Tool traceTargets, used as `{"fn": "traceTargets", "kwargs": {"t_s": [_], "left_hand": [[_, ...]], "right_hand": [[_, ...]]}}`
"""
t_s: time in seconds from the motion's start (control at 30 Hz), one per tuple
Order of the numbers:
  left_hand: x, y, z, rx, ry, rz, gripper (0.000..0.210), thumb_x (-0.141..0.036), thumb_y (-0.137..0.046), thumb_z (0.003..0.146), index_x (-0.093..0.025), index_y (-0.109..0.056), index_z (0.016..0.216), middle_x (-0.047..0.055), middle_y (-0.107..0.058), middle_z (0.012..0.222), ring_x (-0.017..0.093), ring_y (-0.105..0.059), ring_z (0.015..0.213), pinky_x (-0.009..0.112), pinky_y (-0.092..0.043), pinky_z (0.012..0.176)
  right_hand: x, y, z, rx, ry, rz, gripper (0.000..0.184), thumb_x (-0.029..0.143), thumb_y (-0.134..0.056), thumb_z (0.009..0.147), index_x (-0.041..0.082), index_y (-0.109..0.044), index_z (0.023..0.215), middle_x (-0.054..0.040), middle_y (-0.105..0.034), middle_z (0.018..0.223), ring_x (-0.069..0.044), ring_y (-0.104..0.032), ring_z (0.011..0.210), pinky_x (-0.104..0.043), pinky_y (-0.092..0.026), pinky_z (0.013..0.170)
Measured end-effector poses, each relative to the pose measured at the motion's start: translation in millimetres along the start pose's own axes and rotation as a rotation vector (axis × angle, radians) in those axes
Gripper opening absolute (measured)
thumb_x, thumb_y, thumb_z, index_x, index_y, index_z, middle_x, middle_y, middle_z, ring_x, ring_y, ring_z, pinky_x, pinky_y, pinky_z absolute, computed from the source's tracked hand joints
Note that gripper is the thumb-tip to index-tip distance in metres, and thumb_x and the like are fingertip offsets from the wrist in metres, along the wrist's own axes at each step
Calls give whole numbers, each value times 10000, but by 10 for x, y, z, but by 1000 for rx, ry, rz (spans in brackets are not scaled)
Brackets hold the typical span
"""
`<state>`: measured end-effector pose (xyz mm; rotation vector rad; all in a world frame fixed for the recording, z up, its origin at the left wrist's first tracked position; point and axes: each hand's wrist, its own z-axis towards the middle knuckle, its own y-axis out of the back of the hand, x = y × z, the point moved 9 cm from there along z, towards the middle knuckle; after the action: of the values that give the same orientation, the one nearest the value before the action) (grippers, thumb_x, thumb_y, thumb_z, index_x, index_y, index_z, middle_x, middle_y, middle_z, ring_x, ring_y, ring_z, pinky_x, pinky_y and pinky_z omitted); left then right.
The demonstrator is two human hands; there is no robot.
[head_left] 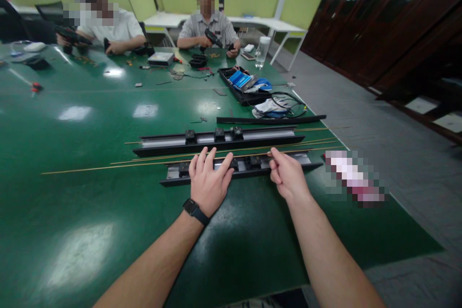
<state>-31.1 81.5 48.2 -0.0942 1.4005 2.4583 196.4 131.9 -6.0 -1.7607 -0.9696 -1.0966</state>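
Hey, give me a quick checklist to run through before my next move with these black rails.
1. Left hand at the near rail: ok, fingers spread across it.
2. Right hand holding something: cannot tell; the fingers are curled and their tips too small to read.
3. Black blocks visible in the near rail: ok, though the left hand partly covers them.
4. Brass rods away from the left hand: not ok, some run right by its fingertips.
5. Far rail apart from the near one: ok.

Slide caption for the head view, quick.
Over a green table, left hand spreads across the nearer black channel, right hand pinched near its right end.
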Motion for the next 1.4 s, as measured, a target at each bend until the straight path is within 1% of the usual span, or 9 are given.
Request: {"fn": "traceTargets", "kwargs": {"t_s": [0.17,0.33,0.47,0.6,0.73,0.87,0.93,1.03,1.4], "left_hand": [[-5,1,1,0,0,2,419,-400,-570,942,-388,-586,1361,100,-518,1473,333,-354,1452,552,-251,1171],[-6,8,3,-7,2,-13,425,-393,-579,935,-390,-587,1360,97,-518,1474,337,-352,1452,556,-255,1167],[-7,17,4,-8,3,-21,428,-393,-582,933,-389,-586,1361,97,-520,1472,337,-354,1451,555,-255,1167],[-5,10,3,-1,8,-14,425,-397,-574,938,-390,-584,1364,95,-519,1474,333,-348,1456,549,-248,1172],[-4,1,1,-5,0,-9,426,-399,-577,937,-390,-584,1363,99,-518,1474,337,-355,1450,553,-255,1166],[3,2,-2,-12,-2,-8,435,-394,-587,932,-394,-580,1366,95,-515,1478,337,-355,1450,556,-256,1165],[6,2,-4,-10,1,-10,431,-394,-583,934,-394,-582,1364,95,-514,1479,338,-353,1451,556,-254,1167],[6,0,-3,-6,1,-5,425,-401,-570,941,-392,-582,1366,98,-513,1480,337,-350,1453,555,-253,1168],[-7,7,2,-5,0,-3,425,-399,-569,942,-388,-579,1367,97,-515,1475,328,-349,1455,548,-251,1172]], "right_hand": [[9,-31,0,54,16,-11,305,382,-823,731,131,-685,837,46,-538,523,-18,-323,263,-153,-159,243],[-10,-10,14,20,22,-1,311,384,-839,721,146,-648,782,62,-500,501,-19,-311,260,-153,-165,236],[-2,9,15,-16,31,-5,330,396,-838,733,157,-611,742,63,-496,495,-21,-315,260,-152,-174,236],[-7,26,16,-44,27,-10,319,386,-824,753,154,-606,730,61,-493,488,-22,-317,262,-150,-176,240],[-11,26,19,-41,26,-2,314,393,-816,758,156,-610,744,64,-492,485,-25,-317,260,-153,-176,242],[-8,10,14,-10,9,9,306,409,-799,766,149,-639,793,53,-519,491,-24,-302,253,-154,-152,244],[-6,-6,6,12,-4,5,304,397,-808,750,142,-656,818,46,-534,505,-24,-306,252,-154,-147,245],[6,-20,-2,31,2,0,289,368,-818,733,136,-662,804,43,-535,518,-21,-312,254,-153,-150,243],[-9,24,23,-36,21,3,321,400,-819,765,157,-611,744,60,-493,486,-25,-323,261,-147,-179,232]]}}
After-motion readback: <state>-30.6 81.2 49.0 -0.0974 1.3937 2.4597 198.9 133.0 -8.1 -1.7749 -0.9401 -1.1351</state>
